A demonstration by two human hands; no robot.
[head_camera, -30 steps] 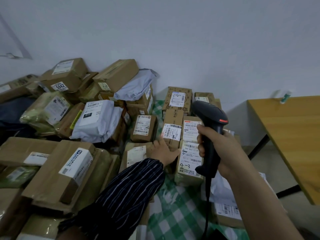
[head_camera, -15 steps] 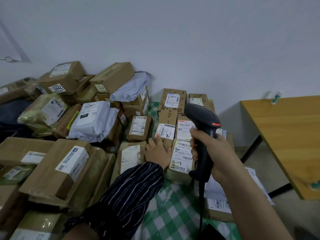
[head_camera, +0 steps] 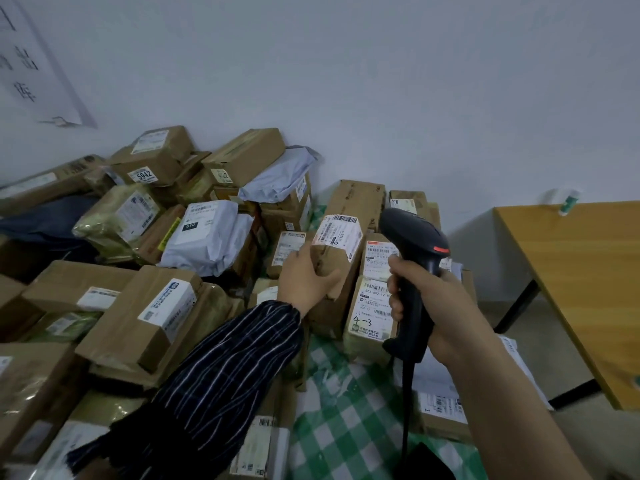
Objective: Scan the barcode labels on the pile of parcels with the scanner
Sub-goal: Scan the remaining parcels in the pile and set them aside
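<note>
The left hand (head_camera: 303, 280), in a striped sleeve, grips the near end of a long brown box (head_camera: 355, 211). A second ago it lay low among the parcels; now it has tipped the box up, so the white label (head_camera: 337, 233) faces the camera. The right hand (head_camera: 446, 306) is wrapped round the handle of the black scanner (head_camera: 414, 237), whose head sits just right of that label, raised as before. The box looks ready to be scanned next.

The pile of parcels (head_camera: 149, 306) spreads left along the wall, over a green checked cloth (head_camera: 346, 410); a wooden bench (head_camera: 588, 289) stands to the right.

The scanner's window faces away and no beam shows. Its cable runs out of view below. The barcode print is too small to read.
</note>
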